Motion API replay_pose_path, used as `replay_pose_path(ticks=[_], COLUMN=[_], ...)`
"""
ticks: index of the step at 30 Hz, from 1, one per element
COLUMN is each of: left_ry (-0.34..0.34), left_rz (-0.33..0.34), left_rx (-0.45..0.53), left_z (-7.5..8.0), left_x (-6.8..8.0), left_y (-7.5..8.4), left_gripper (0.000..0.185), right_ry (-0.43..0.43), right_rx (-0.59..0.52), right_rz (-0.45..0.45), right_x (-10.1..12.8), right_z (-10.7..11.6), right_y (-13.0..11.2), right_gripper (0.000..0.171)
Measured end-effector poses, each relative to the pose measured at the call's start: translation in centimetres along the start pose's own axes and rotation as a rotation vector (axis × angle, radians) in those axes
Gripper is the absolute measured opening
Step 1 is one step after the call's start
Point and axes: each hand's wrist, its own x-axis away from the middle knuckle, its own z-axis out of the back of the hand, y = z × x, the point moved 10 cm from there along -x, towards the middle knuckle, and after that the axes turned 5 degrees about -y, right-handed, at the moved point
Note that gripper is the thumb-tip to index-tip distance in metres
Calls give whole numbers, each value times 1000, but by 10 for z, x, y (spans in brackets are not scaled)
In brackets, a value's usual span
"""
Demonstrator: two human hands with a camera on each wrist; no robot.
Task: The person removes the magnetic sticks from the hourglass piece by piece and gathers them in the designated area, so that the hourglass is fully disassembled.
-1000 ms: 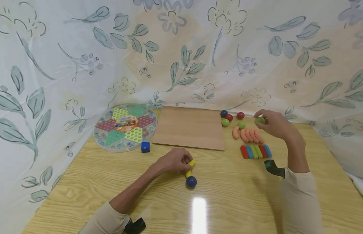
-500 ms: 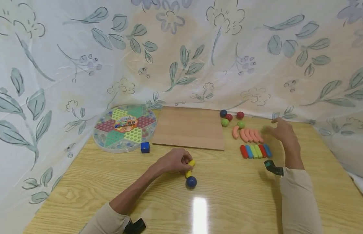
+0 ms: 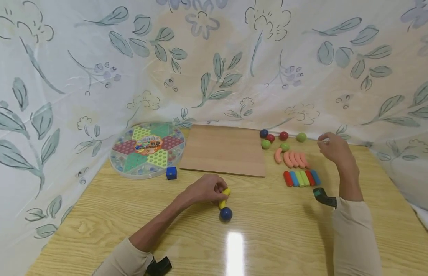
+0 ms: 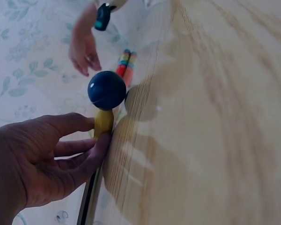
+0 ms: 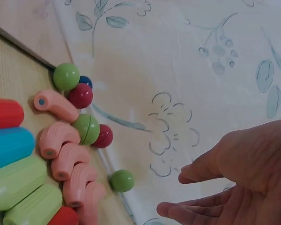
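With the left hand (image 3: 206, 189) pinching only the yellow peg (image 3: 225, 197), its blue ball (image 3: 226, 214) could topple off, while the loose green ball (image 3: 301, 137) beside the open, empty right hand (image 3: 333, 147) may roll off the tabletop (image 3: 276, 230).

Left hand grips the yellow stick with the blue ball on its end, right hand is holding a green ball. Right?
Not quite. The right hand holds nothing: its fingers are open and a green ball lies apart from it on the table, as the right wrist view shows. The left hand does grip the yellow stick with the blue ball.
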Motion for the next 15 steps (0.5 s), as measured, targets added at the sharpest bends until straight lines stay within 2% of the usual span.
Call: replay_pose_path(ticks=[9, 12, 15], left_ry=[24, 22, 2], left_rz=[-47, -41, -24], left_rx=[-7, -9, -15], left_z=[1, 3, 4], left_x=[0, 2, 4], left_y=[4, 4, 3], left_gripper=[32, 36, 40], right_ry=[-108, -161, -174], right_rx=[4, 13, 29], right_rz=[66, 93, 120], right_x=[5, 10, 15], right_z=[-2, -7, -6], right_y=[-38, -57, -74], right_gripper=[44, 42, 42])
